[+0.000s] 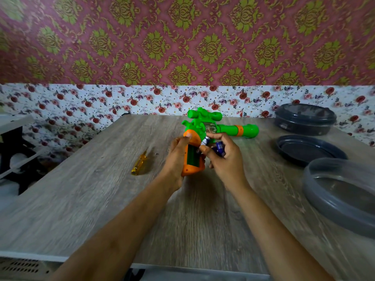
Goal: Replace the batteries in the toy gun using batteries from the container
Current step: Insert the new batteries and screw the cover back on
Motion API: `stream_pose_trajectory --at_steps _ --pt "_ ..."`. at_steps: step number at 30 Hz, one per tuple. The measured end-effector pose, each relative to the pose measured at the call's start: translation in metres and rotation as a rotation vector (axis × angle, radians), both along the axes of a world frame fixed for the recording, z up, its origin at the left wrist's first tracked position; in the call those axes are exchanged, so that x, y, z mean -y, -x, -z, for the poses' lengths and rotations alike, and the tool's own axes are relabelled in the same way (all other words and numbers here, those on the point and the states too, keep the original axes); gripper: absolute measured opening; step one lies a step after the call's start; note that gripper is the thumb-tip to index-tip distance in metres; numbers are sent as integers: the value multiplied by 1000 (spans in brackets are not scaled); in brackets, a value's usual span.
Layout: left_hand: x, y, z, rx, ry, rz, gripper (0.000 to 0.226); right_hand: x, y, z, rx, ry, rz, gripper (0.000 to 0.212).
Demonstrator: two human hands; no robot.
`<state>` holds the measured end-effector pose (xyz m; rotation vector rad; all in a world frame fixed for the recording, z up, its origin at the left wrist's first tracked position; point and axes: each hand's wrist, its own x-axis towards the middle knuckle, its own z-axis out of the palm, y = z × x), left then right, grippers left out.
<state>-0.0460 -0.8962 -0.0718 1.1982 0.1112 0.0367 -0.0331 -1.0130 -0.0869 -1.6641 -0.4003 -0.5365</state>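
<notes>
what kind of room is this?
Likely a home room, not a lab or workshop: ornate damask wallpaper above a floral band, a wood-grain table, and plastic food containers at its right edge.

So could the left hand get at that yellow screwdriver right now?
Probably not at once: the left hand is holding the toy gun. The screwdriver lies unobstructed on the table beside it.

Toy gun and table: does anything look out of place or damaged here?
Nothing looks damaged or spilled. The toy gun has its grip compartment open, held by the left hand; the right hand holds batteries beside it. The screwdriver lies loose on the table.
</notes>
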Motion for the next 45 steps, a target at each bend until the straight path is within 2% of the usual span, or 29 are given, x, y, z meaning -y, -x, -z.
stream_pose_trajectory --at_steps 3,5,14,19,27,30,34,36,39,41,43,45 --pt "2 2 0 12 -44 -28 13 -4 2 3 39 64 60 17" --pt "4 6 -2 40 -58 -27 5 -5 3 4 71 84 87 16" --pt "5 4 0 66 -36 -50 10 -3 4 1 182 223 168 17" --pt "5 4 2 83 -60 -93 14 -2 2 2 219 381 174 16" --pt "4 2 6 44 -57 -151 16 -7 14 7 208 546 168 31" --pt "3 2 6 23 -69 -179 17 -11 20 8 182 666 157 25" --pt "3 3 4 3 -69 -199 19 -14 21 12 160 683 171 24" --pt "3 4 2 -6 -47 -198 19 -12 18 10 106 585 129 24" --pt "3 5 -2 25 -22 -166 16 -7 17 -1 -10 229 119 24" --pt "4 6 -3 45 23 -116 12 -1 17 -11 -308 -92 69 32" --pt "4 7 -3 40 49 -99 13 5 19 -19 -622 -388 -83 35" --pt "3 6 -2 34 42 -96 17 9 20 -23 -760 -659 -238 40"
